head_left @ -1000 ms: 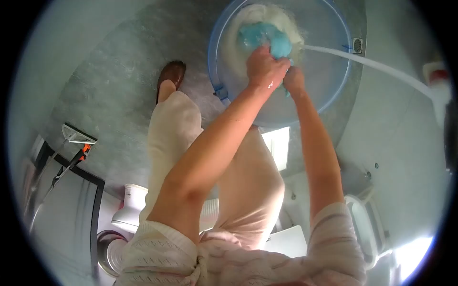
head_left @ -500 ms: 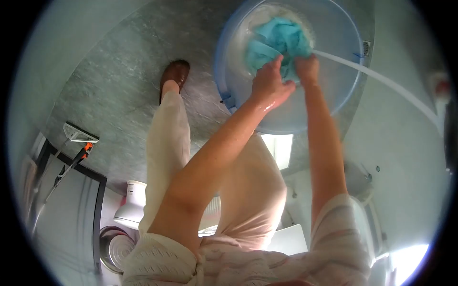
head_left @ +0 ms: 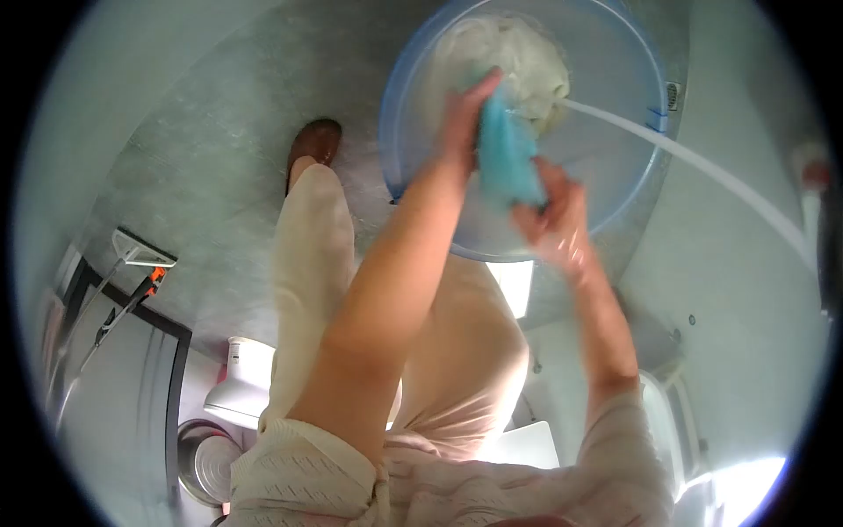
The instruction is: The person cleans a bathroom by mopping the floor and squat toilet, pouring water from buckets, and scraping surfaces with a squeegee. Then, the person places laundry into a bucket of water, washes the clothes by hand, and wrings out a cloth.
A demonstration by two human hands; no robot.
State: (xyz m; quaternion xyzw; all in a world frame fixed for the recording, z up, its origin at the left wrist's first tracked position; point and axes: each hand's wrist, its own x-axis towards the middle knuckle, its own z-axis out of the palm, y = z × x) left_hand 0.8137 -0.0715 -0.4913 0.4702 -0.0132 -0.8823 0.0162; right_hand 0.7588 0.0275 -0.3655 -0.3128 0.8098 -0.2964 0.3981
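Observation:
A wet turquoise cloth [head_left: 509,158] is stretched between my two hands above a large blue basin [head_left: 395,79]. My left hand [head_left: 465,123], blurred by motion, is closed on the cloth's upper left part. At its lower right end, my right hand [head_left: 558,215] grips the cloth, with thumb and fingers around it. Under the hands, a bundle of whitish cloth [head_left: 518,57] lies in the basin. A white hose [head_left: 702,154] crosses the basin's right rim, its end beside the whitish cloth.
The basin stands on a grey marbled floor [head_left: 211,140], with a small drain [head_left: 673,95] to its right. A brown shoe [head_left: 316,140] is on my left foot. Squeegee-type tools [head_left: 140,250] lean at the left by a dark-framed panel [head_left: 180,386]. A metal bowl [head_left: 206,461] sits lower left.
The turquoise cloth has been lifted off the whitish bundle and drawn toward me. My right hand has come back toward my body; my left hand has moved left and slightly away.

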